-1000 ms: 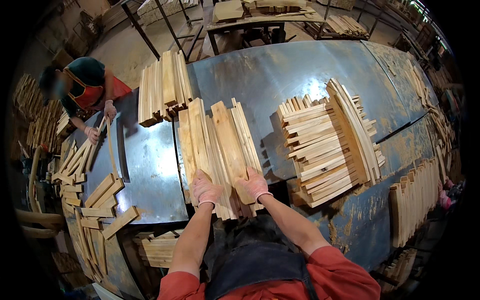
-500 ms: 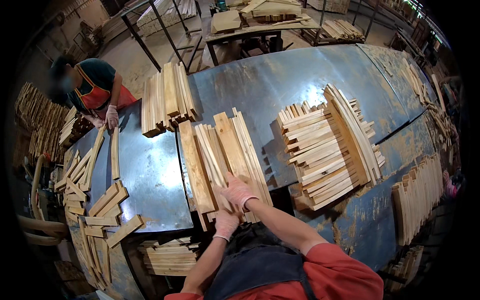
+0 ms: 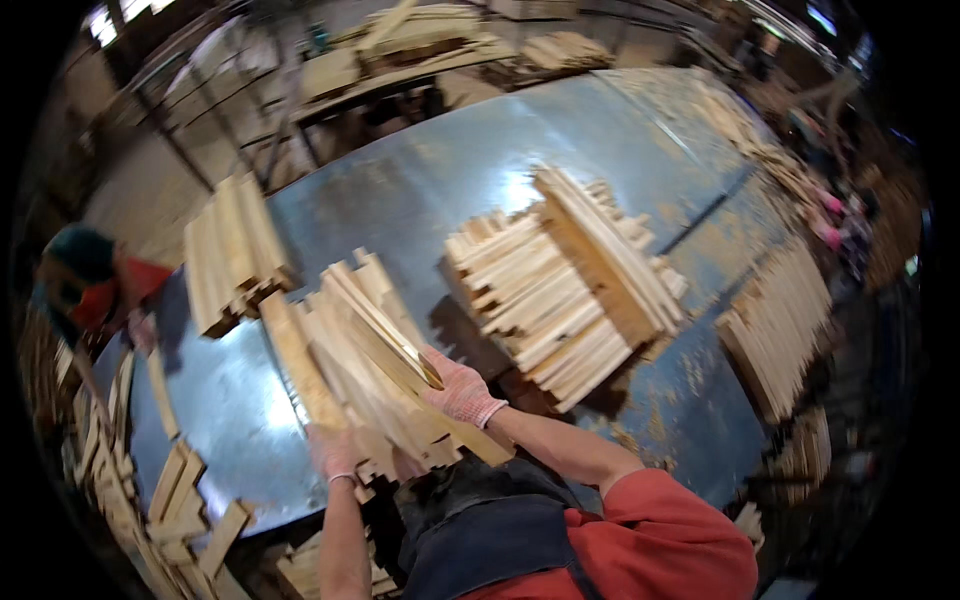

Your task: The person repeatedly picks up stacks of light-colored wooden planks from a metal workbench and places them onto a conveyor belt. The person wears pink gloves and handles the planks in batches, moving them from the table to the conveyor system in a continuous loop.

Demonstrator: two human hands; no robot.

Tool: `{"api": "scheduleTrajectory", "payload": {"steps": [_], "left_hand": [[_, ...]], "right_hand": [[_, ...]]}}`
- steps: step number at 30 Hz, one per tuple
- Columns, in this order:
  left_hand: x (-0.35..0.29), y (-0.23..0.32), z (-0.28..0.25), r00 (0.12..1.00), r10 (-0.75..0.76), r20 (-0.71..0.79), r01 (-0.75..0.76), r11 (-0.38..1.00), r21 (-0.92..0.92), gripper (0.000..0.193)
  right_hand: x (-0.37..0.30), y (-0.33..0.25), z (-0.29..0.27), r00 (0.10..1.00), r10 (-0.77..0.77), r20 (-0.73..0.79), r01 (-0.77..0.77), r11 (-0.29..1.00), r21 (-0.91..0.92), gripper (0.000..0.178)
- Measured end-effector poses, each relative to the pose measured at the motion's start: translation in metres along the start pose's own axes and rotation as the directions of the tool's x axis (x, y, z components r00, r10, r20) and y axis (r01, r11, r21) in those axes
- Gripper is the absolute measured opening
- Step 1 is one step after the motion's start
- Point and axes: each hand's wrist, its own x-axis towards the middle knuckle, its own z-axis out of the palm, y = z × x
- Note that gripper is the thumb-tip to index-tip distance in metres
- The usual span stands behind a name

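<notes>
In front of me lies a row of pale wooden strips (image 3: 335, 365), fanned and partly blurred by motion. My right hand (image 3: 462, 390), in a pinkish knit glove, is closed on some wooden strips (image 3: 385, 350) that are tilted up on the row's right side; its fingertips are partly hidden by the wood. At the row's near left end, my left hand (image 3: 331, 452), gloved too, is closed about the end of a wider yellowish board (image 3: 300, 355). The finer placing of its fingers is blurred.
To the right, a crosswise stack of strips (image 3: 550, 300) stands on the metal table (image 3: 400, 180). A smaller bundle (image 3: 235, 250) sits at the far left. Loose pieces (image 3: 180, 490) lie near left, where a co-worker (image 3: 95, 285) bends over. Another stack (image 3: 775, 330) stands far right.
The view has swung, shifting the scene leftward. My hands have spread apart, the left to the row's left edge. Strips on the right have been taken up and tilted by my right hand.
</notes>
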Motion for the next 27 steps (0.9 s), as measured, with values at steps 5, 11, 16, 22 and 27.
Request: {"api": "scheduleTrajectory", "payload": {"steps": [5, 11, 16, 22, 27], "left_hand": [[0.005, 0.002, 0.002, 0.977, -0.051, -0.206, 0.080, 0.988, 0.134, 0.094], [0.032, -0.017, 0.009, 0.973, 0.048, -0.227, -0.025, 0.995, 0.101, 0.064], [-0.004, -0.012, 0.011, 0.984, 0.126, 0.128, 0.020, 0.632, -0.775, 0.036], [-0.064, 0.034, 0.015, 0.952, 0.157, 0.263, 0.185, 0.391, -0.902, 0.046], [-0.042, 0.012, 0.062, 0.950, 0.145, 0.277, 0.232, 0.269, -0.935, 0.055]], "right_hand": [[0.000, 0.036, -0.137, 0.986, -0.028, -0.162, -0.017, 0.963, -0.270, 0.055], [0.017, 0.175, -0.241, 0.873, -0.151, -0.463, -0.308, 0.566, -0.765, 0.056], [0.005, 0.207, -0.263, 0.839, -0.053, -0.542, -0.391, 0.635, -0.667, 0.066], [-0.002, 0.195, -0.267, 0.810, 0.024, -0.585, -0.480, 0.600, -0.640, 0.069], [-0.005, 0.179, -0.264, 0.806, -0.090, -0.585, -0.429, 0.592, -0.682, 0.063]]}}
